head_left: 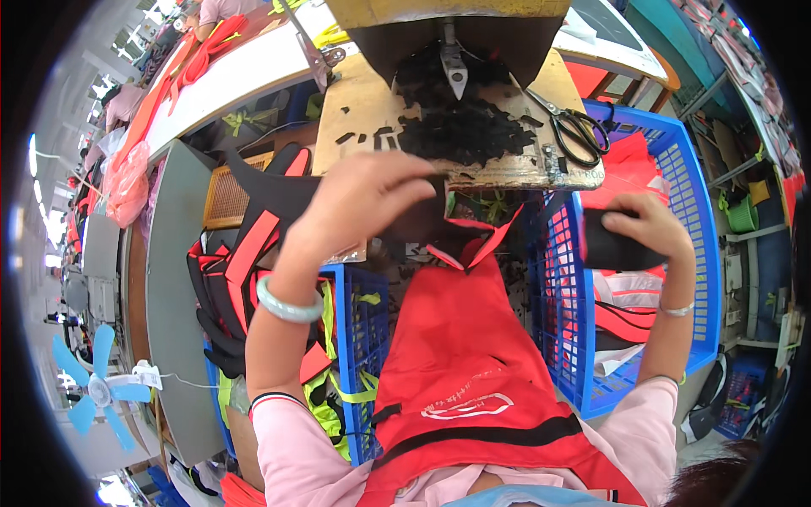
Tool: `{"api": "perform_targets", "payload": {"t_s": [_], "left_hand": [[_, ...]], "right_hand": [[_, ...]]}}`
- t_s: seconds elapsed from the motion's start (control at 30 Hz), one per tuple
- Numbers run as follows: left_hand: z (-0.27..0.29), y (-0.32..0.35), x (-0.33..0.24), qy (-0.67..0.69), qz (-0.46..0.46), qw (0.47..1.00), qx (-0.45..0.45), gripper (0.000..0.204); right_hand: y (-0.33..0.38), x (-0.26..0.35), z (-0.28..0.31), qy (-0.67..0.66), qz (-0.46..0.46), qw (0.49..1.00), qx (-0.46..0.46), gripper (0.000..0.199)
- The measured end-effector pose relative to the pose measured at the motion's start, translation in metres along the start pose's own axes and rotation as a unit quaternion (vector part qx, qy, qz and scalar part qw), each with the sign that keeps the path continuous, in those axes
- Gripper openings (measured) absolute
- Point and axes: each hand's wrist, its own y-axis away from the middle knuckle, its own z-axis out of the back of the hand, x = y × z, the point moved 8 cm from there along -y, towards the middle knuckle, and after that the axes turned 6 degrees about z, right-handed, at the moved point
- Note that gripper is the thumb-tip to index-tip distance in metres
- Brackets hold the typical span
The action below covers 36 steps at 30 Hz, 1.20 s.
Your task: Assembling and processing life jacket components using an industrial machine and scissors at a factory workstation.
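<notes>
My left hand (372,198) hovers at the front edge of a worn wooden work board (355,114), fingers stretched toward the right and thumb apart from them. Dark fabric (291,198) with red bands passes behind that wrist; I see no clear grip on it. On the right, my right hand (646,224) pinches a black fabric piece (621,242) over a blue plastic basket (562,296). A machine (452,42) with a yellow top and a pointed metal part (454,76) stands over the board. Black fabric scraps (473,135) are heaped beneath it.
Black-handled scissors (579,139) lie at the board's right edge. Red and white fabric (621,169) fills the right basket. Another blue basket (359,296) with yellow-green pieces stands left of my red apron (460,338). A blue fan (100,389) is at far left.
</notes>
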Motion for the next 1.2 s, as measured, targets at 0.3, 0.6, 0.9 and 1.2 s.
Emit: {"api": "perform_targets", "payload": {"t_s": [0.3,0.6,0.9,1.2], "left_hand": [[-0.140,0.075,-0.167,-0.304,-0.287,0.886,0.199,0.011],[-0.141,0.132,-0.186,-0.107,-0.462,0.879,-0.040,0.023],[-0.167,0.088,-0.075,0.280,-0.101,0.955,0.007,0.026],[-0.141,0.108,-0.082,0.179,-0.007,0.984,-0.018,0.018]], "right_hand": [[0.011,0.164,-0.048,-0.124,0.255,0.956,-0.072,0.033],[0.054,0.138,-0.052,-0.235,0.172,0.941,-0.174,0.013],[0.095,0.116,-0.033,-0.295,0.315,0.868,-0.246,0.032],[0.165,-0.100,-0.097,-0.230,-0.255,0.936,-0.080,0.023]]}}
